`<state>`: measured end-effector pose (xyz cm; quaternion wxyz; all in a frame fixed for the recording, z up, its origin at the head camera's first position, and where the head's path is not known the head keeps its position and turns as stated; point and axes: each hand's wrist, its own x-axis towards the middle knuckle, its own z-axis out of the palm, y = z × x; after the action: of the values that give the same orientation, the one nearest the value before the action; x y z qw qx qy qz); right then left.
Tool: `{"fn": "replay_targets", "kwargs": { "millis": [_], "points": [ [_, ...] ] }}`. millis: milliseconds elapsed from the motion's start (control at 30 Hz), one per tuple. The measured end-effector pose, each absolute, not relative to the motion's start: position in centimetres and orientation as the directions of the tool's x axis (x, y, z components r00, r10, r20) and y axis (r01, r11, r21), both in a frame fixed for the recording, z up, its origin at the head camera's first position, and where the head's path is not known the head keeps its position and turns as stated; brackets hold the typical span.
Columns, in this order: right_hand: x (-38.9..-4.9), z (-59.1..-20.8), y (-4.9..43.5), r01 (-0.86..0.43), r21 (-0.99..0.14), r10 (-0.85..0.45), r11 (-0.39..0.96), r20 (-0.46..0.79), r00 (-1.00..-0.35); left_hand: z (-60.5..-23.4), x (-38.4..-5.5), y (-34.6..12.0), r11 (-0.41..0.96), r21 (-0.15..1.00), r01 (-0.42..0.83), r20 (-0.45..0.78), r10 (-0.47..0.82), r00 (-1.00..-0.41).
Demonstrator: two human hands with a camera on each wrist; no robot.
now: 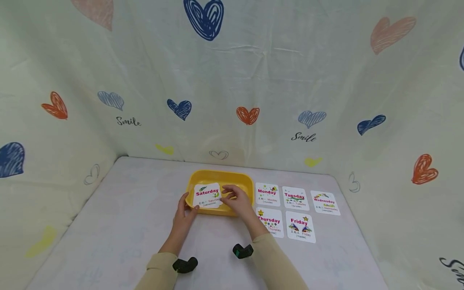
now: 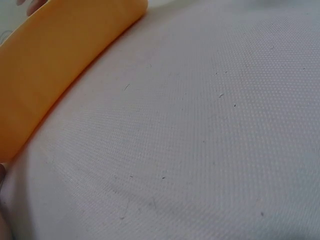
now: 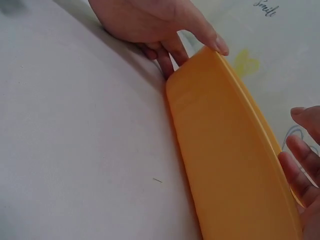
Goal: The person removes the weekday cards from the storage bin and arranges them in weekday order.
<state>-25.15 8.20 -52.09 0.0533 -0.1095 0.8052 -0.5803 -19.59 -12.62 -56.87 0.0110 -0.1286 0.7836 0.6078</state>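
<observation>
Left hand (image 1: 184, 215) grips the tray (image 1: 243, 182) while the right hand (image 1: 237, 199) is at the Saturday card (image 1: 207, 196)

From my head view, I have the yellow tray on the white table (image 1: 108, 225), close to the patterned curtain (image 1: 224, 72). The left hand holds the tray's near left corner. The Saturday card lies face up inside, towards the tray's left side. The right hand reaches over the near rim to the card's right edge, its fingers lightly bent; I can't quite tell whether the fingertips touch the card. Right of the tray, I see two rows of cards: Monday (image 1: 267, 195), Tuesday (image 1: 295, 199) and Wednesday (image 1: 325, 202) behind, Thursday (image 1: 272, 223) and Friday (image 1: 300, 226) in front. The right forearm covers part of Thursday.

My left wrist view is mostly table, with the tray's wall slanting across the upper left. A bit of hand shows at the left edge, and fingertips show above the rim.

In my right wrist view, the left hand's thumb presses on the rim at the corner, with fingers against the outside wall. The right hand appears at the right edge, thumb and fingers well apart, nothing between them.
</observation>
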Motion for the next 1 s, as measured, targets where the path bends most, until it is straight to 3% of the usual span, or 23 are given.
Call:
{"fn": "replay_targets", "kwargs": {
  "millis": [367,1000],
  "points": [
    [-26.9,-52.4,7.0,-0.044,-0.902,-0.284,0.43,-0.089,-0.955,-57.0,-19.6,-12.7,0.227,0.947,-0.227,-0.182,-0.202,-0.962],
    [-28.9,-53.6,6.4,0.069,-0.866,-0.281,0.496,-0.235,-0.93,-57.1,-19.8,-12.7,0.226,0.946,-0.233,-0.19,-0.197,-0.962]
  ]
}}
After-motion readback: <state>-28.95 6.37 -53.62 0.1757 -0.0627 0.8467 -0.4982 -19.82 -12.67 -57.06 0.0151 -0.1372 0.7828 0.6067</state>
